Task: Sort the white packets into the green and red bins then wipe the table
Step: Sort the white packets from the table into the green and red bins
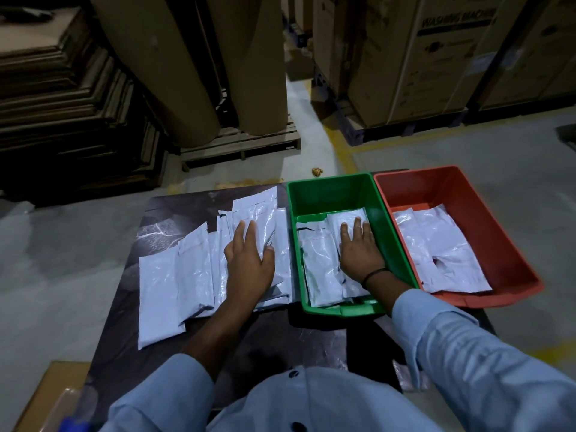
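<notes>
The desk [280, 338] has a dark, polished top with a marbled pattern. The white packets [159, 291] on its left half are thin plastic film, glossy and crinkled, catching light in streaks (those in the bins look alike). The green bin [327, 194] and the red bin [452, 188] at its right edge are smooth moulded plastic with a dull sheen. The sleeves [467, 353] are soft matt cloth.

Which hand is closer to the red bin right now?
Right. The right hand presses flat on packets inside the green bin, beside the red bin; the left hand rests on the packet pile on the table, beyond the green bin.
</notes>
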`<state>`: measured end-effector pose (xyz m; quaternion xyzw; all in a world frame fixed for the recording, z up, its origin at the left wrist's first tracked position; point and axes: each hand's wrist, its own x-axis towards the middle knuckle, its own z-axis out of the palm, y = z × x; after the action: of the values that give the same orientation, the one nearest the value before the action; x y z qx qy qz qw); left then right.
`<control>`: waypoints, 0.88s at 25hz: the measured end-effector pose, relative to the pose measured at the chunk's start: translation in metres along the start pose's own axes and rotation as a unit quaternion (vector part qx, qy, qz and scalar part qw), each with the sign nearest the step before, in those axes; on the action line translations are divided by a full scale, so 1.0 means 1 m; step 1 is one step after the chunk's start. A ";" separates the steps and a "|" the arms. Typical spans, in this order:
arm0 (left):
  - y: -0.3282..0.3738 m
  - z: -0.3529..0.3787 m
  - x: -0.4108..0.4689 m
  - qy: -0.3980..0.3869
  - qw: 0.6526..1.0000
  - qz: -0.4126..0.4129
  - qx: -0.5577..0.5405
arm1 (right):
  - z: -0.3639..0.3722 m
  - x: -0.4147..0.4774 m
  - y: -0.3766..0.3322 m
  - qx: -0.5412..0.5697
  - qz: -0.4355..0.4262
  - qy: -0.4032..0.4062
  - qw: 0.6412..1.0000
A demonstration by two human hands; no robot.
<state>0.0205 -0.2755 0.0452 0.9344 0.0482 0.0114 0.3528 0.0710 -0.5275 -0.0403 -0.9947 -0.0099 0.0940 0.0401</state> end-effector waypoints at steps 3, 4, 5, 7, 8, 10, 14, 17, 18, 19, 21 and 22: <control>0.003 0.002 -0.002 -0.001 1.000 -0.007 0.000 | 0.000 0.002 0.004 0.016 0.001 -0.008 1.000; 0.005 0.003 -0.002 -0.003 1.000 -0.007 0.001 | -0.002 0.002 0.004 0.018 0.003 -0.014 1.000; 0.007 0.004 -0.003 -0.004 1.000 -0.007 -0.001 | -0.003 0.002 0.004 0.017 0.004 -0.020 1.000; 0.012 0.006 -0.003 -0.010 1.000 -0.013 -0.014 | -0.009 0.001 0.002 0.016 0.000 -0.025 1.000; 0.015 0.006 -0.002 -0.012 1.000 -0.018 -0.021 | -0.015 0.000 0.001 0.022 -0.010 -0.014 1.000; 0.020 0.008 -0.001 -0.011 0.999 -0.017 -0.026 | -0.028 -0.003 0.005 0.027 -0.041 0.042 0.998; 0.038 0.017 -0.001 -0.006 0.999 0.039 0.004 | -0.058 -0.004 0.033 -0.013 -0.035 0.169 0.985; 0.062 0.035 -0.004 -0.016 0.996 0.093 0.010 | -0.070 0.002 0.064 0.020 -0.020 0.130 0.991; 0.071 0.043 -0.006 -0.027 0.994 0.101 0.012 | -0.069 0.001 0.073 0.041 -0.037 0.109 0.993; 0.079 0.052 -0.007 -0.041 0.994 0.103 0.016 | -0.068 -0.001 0.081 0.064 -0.062 0.093 0.992; 0.094 0.074 -0.008 -0.075 0.992 0.096 0.044 | -0.062 -0.009 0.091 0.102 -0.102 0.093 0.985; 0.100 0.085 -0.010 -0.087 0.989 0.089 0.074 | -0.059 -0.011 0.093 0.117 -0.106 0.097 0.983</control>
<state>0.0237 -0.4074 0.0473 0.9560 -0.0652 -0.0426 0.2830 0.0725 -0.6251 0.0118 -0.9809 -0.1001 -0.0072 0.1665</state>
